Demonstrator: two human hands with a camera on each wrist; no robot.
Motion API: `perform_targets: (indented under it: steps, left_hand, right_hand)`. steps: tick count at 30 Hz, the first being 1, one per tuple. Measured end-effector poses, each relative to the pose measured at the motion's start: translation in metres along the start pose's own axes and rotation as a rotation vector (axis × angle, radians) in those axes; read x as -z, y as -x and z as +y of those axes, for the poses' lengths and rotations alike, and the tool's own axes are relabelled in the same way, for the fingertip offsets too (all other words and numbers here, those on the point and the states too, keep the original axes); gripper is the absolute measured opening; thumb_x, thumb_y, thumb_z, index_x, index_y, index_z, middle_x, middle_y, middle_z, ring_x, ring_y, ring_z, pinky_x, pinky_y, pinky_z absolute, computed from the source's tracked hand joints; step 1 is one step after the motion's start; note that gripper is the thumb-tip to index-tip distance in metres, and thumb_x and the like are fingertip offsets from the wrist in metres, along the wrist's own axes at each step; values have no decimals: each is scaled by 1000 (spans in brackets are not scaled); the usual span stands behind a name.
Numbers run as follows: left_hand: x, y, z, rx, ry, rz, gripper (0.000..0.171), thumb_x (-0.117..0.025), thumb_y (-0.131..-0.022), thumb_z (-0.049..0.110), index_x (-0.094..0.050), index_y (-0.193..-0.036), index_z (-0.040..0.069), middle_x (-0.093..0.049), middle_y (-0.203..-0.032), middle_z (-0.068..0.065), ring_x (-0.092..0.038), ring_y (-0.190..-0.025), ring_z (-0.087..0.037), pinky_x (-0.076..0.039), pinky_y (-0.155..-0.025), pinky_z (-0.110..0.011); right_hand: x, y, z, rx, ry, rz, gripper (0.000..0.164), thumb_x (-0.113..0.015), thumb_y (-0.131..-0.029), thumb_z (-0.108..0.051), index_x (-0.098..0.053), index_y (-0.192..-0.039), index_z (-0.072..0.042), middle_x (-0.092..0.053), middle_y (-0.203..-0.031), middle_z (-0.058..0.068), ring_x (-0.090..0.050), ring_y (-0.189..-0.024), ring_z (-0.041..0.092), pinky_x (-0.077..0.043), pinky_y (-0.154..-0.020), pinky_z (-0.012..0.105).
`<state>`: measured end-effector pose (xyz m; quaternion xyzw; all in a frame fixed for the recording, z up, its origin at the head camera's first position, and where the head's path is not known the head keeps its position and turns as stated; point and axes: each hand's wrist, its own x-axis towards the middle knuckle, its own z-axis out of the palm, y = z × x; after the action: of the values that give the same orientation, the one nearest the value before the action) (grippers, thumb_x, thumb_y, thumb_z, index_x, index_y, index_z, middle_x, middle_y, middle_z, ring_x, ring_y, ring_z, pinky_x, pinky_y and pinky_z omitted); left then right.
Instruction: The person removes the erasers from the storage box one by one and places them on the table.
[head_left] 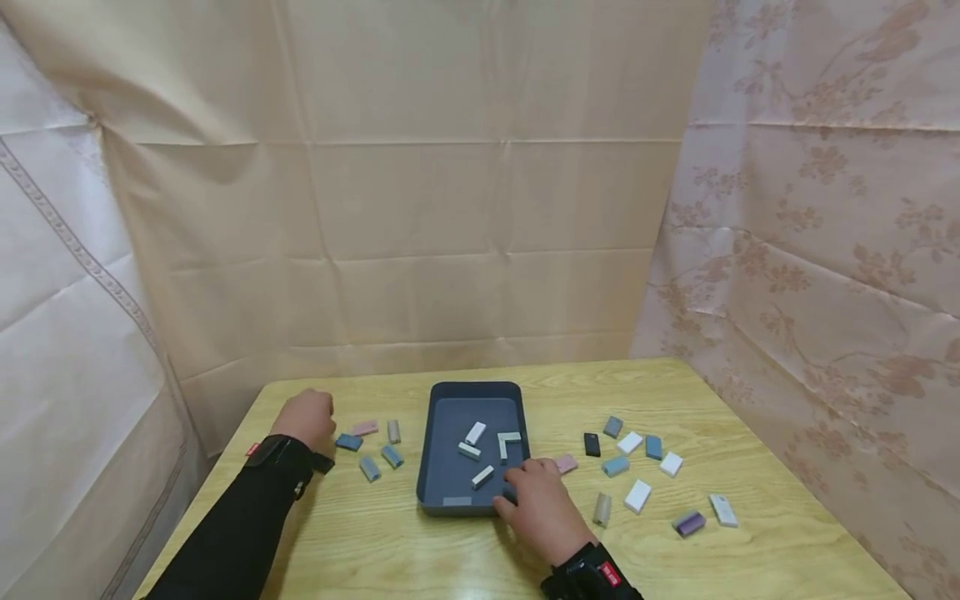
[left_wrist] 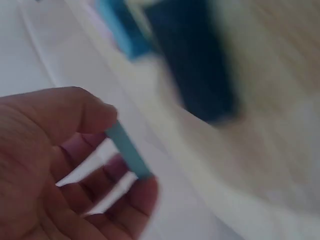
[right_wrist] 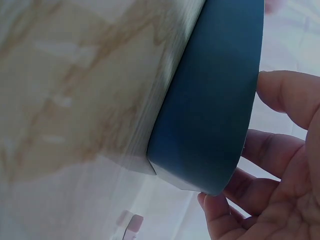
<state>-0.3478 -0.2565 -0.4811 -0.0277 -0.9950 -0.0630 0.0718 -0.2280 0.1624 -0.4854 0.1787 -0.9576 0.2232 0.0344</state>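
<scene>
We find one tray [head_left: 437, 442], dark blue-grey, rectangular with rounded corners and raised walls, at the lower centre of the head frame. It contains small pale oblong blocks [head_left: 482, 477]; two at its right meet in an L. A pale strip [head_left: 457, 502] lies at its near end; we cannot identify it.

The left hand [head_left: 306, 418], left of the tray, pinches a flat blue-green tile [left_wrist: 129, 150] between thumb and fingertips, as the left wrist view shows. The right hand [head_left: 542, 510] is at the tray's near right corner, fingers bent, thumb apart; we cannot tell whether it grips anything.

Five loose blocks [head_left: 392, 456], pink, beige and blue, lie left of the tray. Right of it lie more, including a black block [head_left: 592, 445] and a purple block [head_left: 688, 523]. The table [head_left: 360, 550] is wood-grained; creased beige cloth [head_left: 420, 208] hangs behind.
</scene>
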Motion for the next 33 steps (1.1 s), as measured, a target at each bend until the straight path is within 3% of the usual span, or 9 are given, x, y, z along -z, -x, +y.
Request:
perform_targets:
  steps: [3, 6, 10, 14, 16, 20, 24, 29, 33]
  left_hand:
    - [-4, 6, -16, 72, 3, -57, 6, -67, -86, 2, -72, -85, 0, -71, -82, -13, -58, -70, -25, -55, -70, -49]
    - [-4, 11, -19, 94, 13, -90, 6, -67, -84, 3, -72, -85, 0, -72, -82, -14, -57, -70, -26, -54, -72, -48]
    - [-3, 11, -11, 89, 25, -130, 4, -69, -83, 6, -70, -81, 3, -69, -80, -10, -56, -69, -26, -51, -70, -45]
    - [0, 15, 7, 108, 29, -194, 12, -74, -82, 9, -66, -73, 8, -63, -76, -6, -55, -67, -24, -46, -65, -41]
    - [2, 17, 17, 105, 3, -169, 16, -75, -84, 11, -66, -71, 9, -62, -73, -7, -55, -65, -24, -46, -61, -42]
    - [9, 11, 53, 45, -30, -33, 13, -75, -90, 16, -72, -87, 4, -68, -81, -13, -62, -68, -29, -53, -60, -46]
    - [15, -2, 111, -125, 46, 45, 26, -70, -94, 17, -73, -115, 3, -74, -108, -16, -72, -89, -34, -59, -79, -51]
    - [7, -17, 180, -402, 114, 1, 27, -71, -95, 18, -74, -121, 10, -73, -117, -11, -71, -104, -28, -57, -92, -47]
    - [-5, -26, 209, -485, 49, -138, 28, -74, -98, 24, -75, -126, 19, -71, -123, -5, -68, -104, -20, -57, -92, -42]
  right_hand:
    - [0, 0, 1, -3, 0, 2, 39, -77, -96, -33, -76, -121, -3, -71, -124, 17, -56, -126, 41, -48, -107, 59]
    - [1, 0, 2, -7, -4, 5, 39, -77, -96, -33, -76, -122, -3, -71, -124, 17, -56, -126, 41, -48, -108, 59]
    - [0, -1, 3, -10, -10, 5, 40, -77, -97, -33, -75, -123, -3, -71, -125, 17, -56, -127, 41, -48, -108, 60]
    - [-1, -1, 4, -14, -10, -5, 40, -77, -97, -34, -75, -123, -3, -70, -126, 17, -56, -127, 42, -48, -108, 60]
    - [-1, -2, 5, -17, -11, -11, 40, -77, -97, -34, -75, -123, -3, -70, -126, 17, -55, -128, 42, -48, -108, 60]
    - [-1, -2, 5, -29, -13, -22, 40, -76, -97, -34, -75, -123, -4, -69, -126, 17, -55, -129, 41, -48, -108, 60]
    - [1, -3, 5, -39, -15, -26, 40, -76, -98, -35, -75, -124, -4, -69, -127, 17, -54, -129, 41, -48, -108, 59]
    - [1, -5, 6, -42, -10, -29, 40, -76, -98, -36, -75, -124, -5, -69, -126, 16, -54, -128, 40, -48, -108, 59]
    - [-1, -4, 6, -8, -6, -32, 39, -77, -97, -35, -76, -121, -5, -70, -122, 15, -56, -124, 38, -48, -106, 59]
